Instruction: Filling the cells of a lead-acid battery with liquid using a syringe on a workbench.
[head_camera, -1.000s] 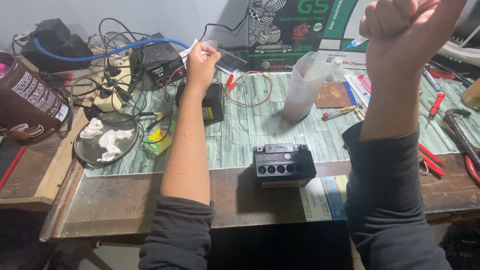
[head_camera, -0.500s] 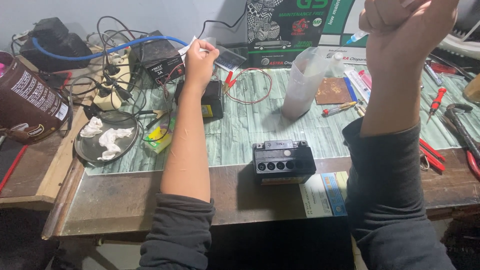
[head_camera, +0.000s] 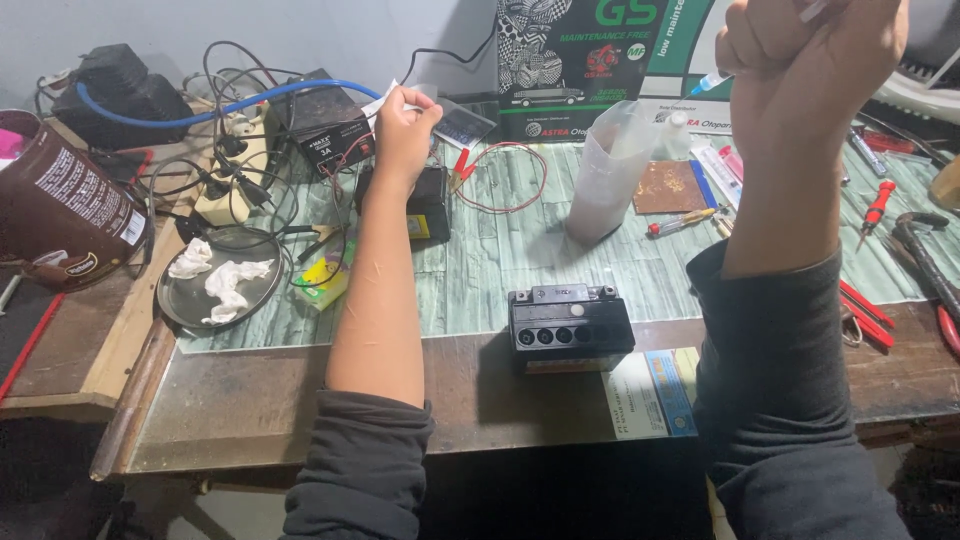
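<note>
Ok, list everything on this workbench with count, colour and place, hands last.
motorcycle battery: 1, black, front centre
small battery: 1, black, under left hand
charger box: 1, black, back left
round tray: 1, dark metal, left, holding white rags
plastic jug: 1, translucent white, centre right
brown jar: 1, far left
red screwdriver: 1, right
left hand: pinching a white paper slip above the small battery
right hand: raised fist, gripping a thin white item

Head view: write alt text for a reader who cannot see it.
A person's left hand reaches across a cluttered workbench to a small white piece beside a black charger, while the right hand is raised in a fist around a syringe-like tool. A black battery sits between the arms.
</note>
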